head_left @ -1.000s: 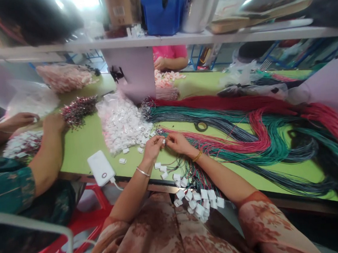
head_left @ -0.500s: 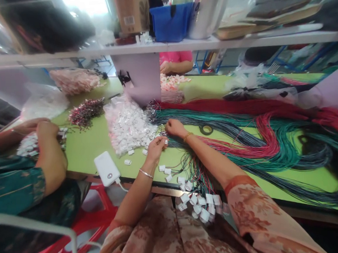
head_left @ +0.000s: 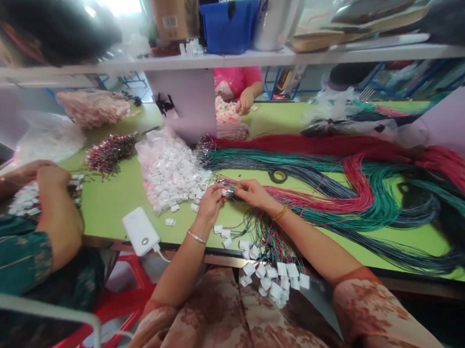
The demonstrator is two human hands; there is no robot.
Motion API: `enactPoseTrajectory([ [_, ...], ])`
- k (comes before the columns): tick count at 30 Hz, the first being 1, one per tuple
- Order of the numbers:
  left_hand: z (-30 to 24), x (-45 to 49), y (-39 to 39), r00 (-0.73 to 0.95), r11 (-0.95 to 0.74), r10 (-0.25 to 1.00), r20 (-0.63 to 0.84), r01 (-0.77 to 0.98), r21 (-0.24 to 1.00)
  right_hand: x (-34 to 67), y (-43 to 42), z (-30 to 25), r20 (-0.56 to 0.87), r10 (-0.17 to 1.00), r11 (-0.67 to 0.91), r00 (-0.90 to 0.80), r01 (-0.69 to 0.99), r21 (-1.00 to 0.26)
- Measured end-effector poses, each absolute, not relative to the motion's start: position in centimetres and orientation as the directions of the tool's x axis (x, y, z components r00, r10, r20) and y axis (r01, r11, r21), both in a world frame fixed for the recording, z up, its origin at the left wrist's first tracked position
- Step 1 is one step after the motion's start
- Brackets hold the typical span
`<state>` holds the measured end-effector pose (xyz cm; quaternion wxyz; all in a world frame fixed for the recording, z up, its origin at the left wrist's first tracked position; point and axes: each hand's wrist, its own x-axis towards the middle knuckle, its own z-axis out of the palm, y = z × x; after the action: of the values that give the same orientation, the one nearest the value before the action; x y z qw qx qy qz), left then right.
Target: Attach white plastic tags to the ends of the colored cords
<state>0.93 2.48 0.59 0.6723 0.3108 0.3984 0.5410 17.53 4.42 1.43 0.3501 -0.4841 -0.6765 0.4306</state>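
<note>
Fingers of the left hand point(head_left: 208, 205) pinch a small white connector point(head_left: 225, 192) above the tabletop point(head_left: 110, 205); just right, fingers of the right hand point(head_left: 254, 195) are closed together, any wire between them too small to tell. Wired connectors point(head_left: 282, 269) hang at the edge; farther right lies a tape roll point(head_left: 284, 180).
</note>
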Motion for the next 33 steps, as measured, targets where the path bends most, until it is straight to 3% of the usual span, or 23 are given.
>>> enactPoseTrajectory([
  [13,0.1,0.7,2.6,0.13,0.187,0.981,-0.147,-0.397,0.898,17.1,4.3,1.3,0.09,0.929,0.219,-0.359,0.336,-0.916],
  [17,-0.2,1.0,2.5,0.095,0.144,0.988,-0.122,-0.281,0.949,17.0,4.1,1.3,0.147,0.928,0.285,-0.343,0.397,-0.873],
  [22,-0.4,1.1,2.6,0.075,0.155,0.988,-0.139,-0.317,0.936,17.4,3.5,2.1,0.235,0.876,0.426,-0.422,0.445,-0.787],
  [27,0.0,1.3,2.5,0.064,0.123,0.992,-0.112,-0.223,0.967,17.5,3.5,2.0,0.232,0.895,0.409,-0.381,0.491,-0.769],
  [29,0.7,1.8,1.5,0.006,-0.01,1.0,0.01,-0.098,0.995,18.0,4.0,2.3,0.194,0.891,0.385,-0.411,0.456,-0.802],
  [31,1.5,2.7,-0.3,-0.005,-0.279,0.96,0.28,0.088,0.956,18.8,4.7,2.8,0.154,0.899,0.333,-0.41,0.409,-0.85],
  [33,2.1,4.2,-2.7,0.277,-0.565,0.816,0.507,0.199,0.8,19.3,5.2,3.1,0.14,0.918,0.291,-0.371,0.389,-0.874],
])
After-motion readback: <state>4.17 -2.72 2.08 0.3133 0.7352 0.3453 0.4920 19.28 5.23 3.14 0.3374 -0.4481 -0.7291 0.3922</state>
